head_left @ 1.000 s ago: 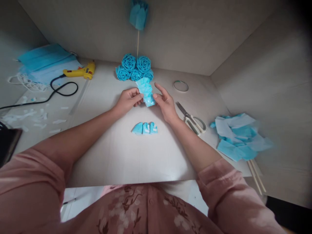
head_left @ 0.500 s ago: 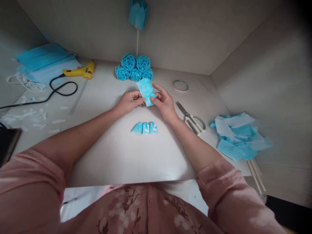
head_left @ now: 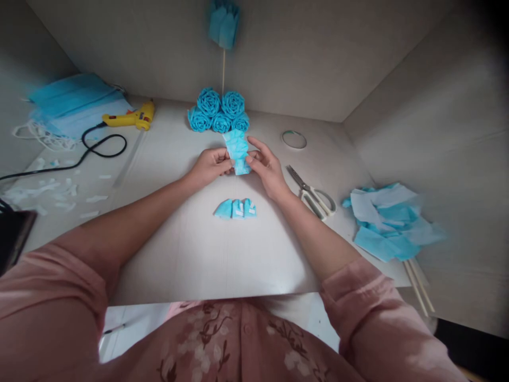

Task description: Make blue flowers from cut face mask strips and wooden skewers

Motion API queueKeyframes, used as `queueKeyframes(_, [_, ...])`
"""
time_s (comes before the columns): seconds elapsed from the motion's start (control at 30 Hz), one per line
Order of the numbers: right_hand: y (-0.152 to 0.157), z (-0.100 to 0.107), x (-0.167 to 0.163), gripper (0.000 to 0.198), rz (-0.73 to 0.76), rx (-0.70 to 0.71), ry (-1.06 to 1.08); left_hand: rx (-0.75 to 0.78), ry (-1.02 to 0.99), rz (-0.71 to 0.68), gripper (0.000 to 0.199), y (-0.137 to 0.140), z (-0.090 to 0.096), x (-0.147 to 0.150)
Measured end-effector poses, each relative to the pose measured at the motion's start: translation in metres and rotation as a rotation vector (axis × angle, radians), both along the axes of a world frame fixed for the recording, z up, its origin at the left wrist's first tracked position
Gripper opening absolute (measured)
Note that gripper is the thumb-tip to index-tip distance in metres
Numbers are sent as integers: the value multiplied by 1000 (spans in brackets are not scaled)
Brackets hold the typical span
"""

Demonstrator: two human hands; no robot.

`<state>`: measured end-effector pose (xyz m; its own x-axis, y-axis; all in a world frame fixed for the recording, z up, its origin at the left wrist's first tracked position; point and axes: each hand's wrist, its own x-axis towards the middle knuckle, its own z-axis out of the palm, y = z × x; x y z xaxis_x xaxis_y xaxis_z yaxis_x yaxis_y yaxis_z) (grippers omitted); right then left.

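Between my hands is a creased light-blue piece of mask fabric (head_left: 237,147), held up over the middle of the table. My left hand (head_left: 214,162) pinches its left edge, fingers curled behind. With thumb and fingers, my right hand (head_left: 265,164) grips the right edge low down, its index finger raised off the fabric. Nearer to me on the table lie three small folded blue pieces (head_left: 237,208), with white bits on two of them. Just beyond the fabric is a stack of several blue rosettes (head_left: 221,109). Behind them a blue fabric flower (head_left: 224,25) stands on a thin stick.
Scissors (head_left: 312,193) and a ring-shaped band (head_left: 294,139) lie to the right, with a heap of blue and white fabric (head_left: 392,220) and sticks (head_left: 418,286) further out. Leftward are a yellow glue gun (head_left: 131,116), its black cord, blue masks (head_left: 75,98) and white scraps (head_left: 55,191).
The fabric has shifted very slightly downward between my fingers. Both hands keep their hold and nearly the same place.
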<state>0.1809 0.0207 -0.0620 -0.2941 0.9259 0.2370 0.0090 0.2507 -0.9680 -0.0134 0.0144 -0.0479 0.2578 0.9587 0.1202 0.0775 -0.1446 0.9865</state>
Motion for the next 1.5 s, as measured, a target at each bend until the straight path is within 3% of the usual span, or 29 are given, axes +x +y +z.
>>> queueKeyframes(0.27, [1,0,-1,85,-25,52,-110,45,-31,-12,31,-2,3,-1])
queueKeyframes(0.4, [-2,3,-1,85,-43,47,-202,31,-11,26,29,-2,1,-1])
queueKeyframes(0.57, [-3,4,0,79,-40,35,-138,35,3,0,27,-2,0,-1])
queueKeyframes(0.8, [0,1,-1,90,-35,58,-176,73,40,-53,25,-1,0,0])
queueKeyframes(1.07, [-3,4,1,79,-129,1,-162,33,19,24,21,-2,1,0])
queueKeyframes(1.17, [-2,15,6,76,-190,54,-179,43,5,52,21,-1,0,1])
queueKeyframes(1.27, [-2,38,14,62,-216,146,-149,52,-7,59,23,0,0,1])
queueKeyframes(1.4, [-15,74,20,36,-65,203,-210,51,-3,45,24,-1,2,2])
queueKeyframes(1.5, [-34,84,24,28,112,223,-510,66,10,43,25,-2,3,4])
